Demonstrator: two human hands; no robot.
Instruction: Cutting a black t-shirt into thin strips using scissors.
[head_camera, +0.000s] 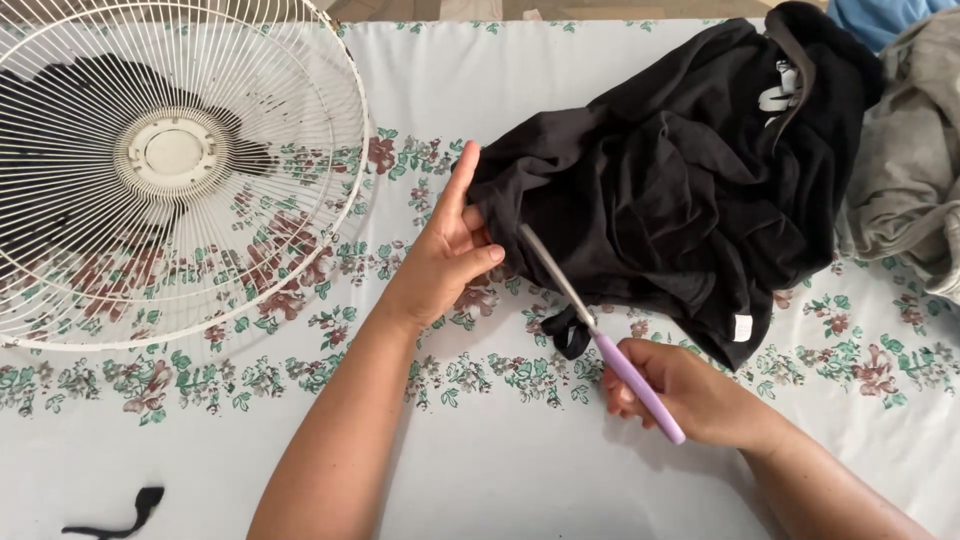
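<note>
A soft, limp black garment is spread on the floral-clothed counter. Its edge is pinched by the left hand, while purple-handled scissors are gripped in the closed right hand. Being light and floppy, it is best held taut near the cut.

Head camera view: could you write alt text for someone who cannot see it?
A person's left hand holds the edge of a black garment while the right hand grips purple-handled scissors against it, on a floral tablecloth. A white fan lies at left.
</note>
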